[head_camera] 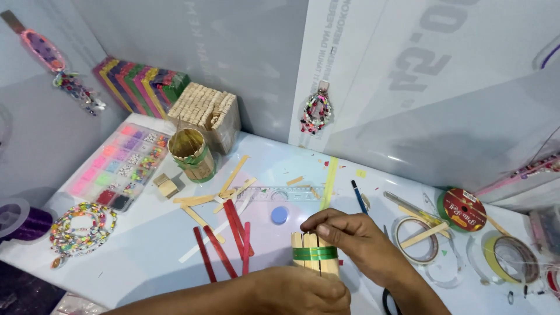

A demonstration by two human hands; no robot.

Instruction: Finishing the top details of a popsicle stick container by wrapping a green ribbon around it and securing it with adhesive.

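Observation:
A small bundle of wooden craft sticks [311,248] stands upright near the table's front edge, with a green ribbon [315,253] wrapped around it. My left hand [291,291] grips the bundle from below and behind. My right hand [353,236] pinches the top of the sticks and the ribbon with its fingertips. Loose red sticks [232,233] and plain wooden sticks [219,198] lie just left of the bundle. A blue bottle cap [280,214] sits behind it.
A finished stick cup with green ribbon [191,153], a wooden stick box [207,114], a bead organiser tray [119,166], a bead necklace [81,227], a clear ruler [280,193], tape rolls [417,239], a ribbon spool [464,210] and a pen [359,197] lie around.

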